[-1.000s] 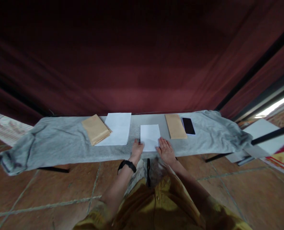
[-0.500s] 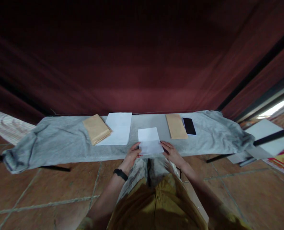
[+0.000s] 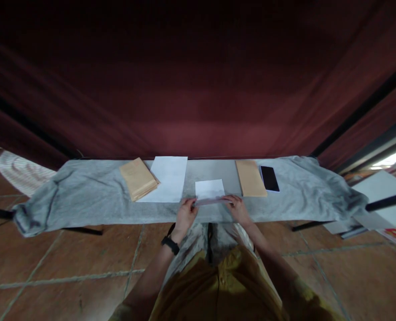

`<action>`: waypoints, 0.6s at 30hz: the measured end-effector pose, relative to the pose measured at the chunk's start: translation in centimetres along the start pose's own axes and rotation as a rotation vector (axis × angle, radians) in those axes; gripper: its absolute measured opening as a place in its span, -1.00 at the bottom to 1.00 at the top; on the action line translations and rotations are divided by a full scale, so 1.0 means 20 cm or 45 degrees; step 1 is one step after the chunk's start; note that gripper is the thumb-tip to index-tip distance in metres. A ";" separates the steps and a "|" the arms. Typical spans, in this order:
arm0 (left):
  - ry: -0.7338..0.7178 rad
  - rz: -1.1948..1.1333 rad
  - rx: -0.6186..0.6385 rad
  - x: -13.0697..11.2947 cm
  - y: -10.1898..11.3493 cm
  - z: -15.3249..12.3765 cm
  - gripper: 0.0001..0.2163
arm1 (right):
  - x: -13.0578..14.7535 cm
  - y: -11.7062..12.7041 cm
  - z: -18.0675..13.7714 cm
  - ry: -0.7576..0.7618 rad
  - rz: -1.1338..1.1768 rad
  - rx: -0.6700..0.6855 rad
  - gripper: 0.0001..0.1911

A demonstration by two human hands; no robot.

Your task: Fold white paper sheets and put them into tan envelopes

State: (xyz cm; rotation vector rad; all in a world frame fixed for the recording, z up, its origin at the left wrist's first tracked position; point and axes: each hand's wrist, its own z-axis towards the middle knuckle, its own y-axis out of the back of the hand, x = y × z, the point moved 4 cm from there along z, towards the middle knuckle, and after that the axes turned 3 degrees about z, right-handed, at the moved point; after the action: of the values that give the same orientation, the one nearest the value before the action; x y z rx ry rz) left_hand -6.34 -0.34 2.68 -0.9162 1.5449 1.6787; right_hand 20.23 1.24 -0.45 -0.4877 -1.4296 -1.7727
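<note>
A small white sheet of paper (image 3: pixel 210 188) lies on the grey cloth-covered table (image 3: pixel 84 196) in front of me. Its near edge is lifted and bent over toward the far edge. My left hand (image 3: pixel 185 212) pinches the lifted edge at its left end. My right hand (image 3: pixel 237 207) pinches the same edge at its right end. A black band sits on my left wrist.
A stack of brown envelopes (image 3: pixel 138 179) overlaps a larger white sheet (image 3: pixel 169 178) to the left. One brown envelope (image 3: pixel 250 178) and a black phone (image 3: pixel 270 178) lie to the right. A dark red curtain hangs behind. White boards (image 3: pixel 378 196) rest on the tiled floor at right.
My hands went from lying flat at the sheet's near corners to gripping its near edge, lifting it and folding it away from me. The camera view shifted slightly.
</note>
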 end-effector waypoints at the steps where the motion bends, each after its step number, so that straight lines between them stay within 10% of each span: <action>1: -0.107 0.119 -0.018 -0.01 0.00 0.01 -0.72 | 0.00 0.00 0.00 -0.005 0.000 0.001 -0.62; 18: -0.426 0.345 0.261 0.04 -0.03 0.05 -0.57 | -0.01 0.00 0.00 0.102 0.022 0.064 -0.61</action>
State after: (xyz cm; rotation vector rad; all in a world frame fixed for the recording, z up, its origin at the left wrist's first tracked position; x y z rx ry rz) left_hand -6.34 0.67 1.80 -0.3106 1.6205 1.7116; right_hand 20.34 1.24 -0.60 -0.3979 -1.4063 -1.7193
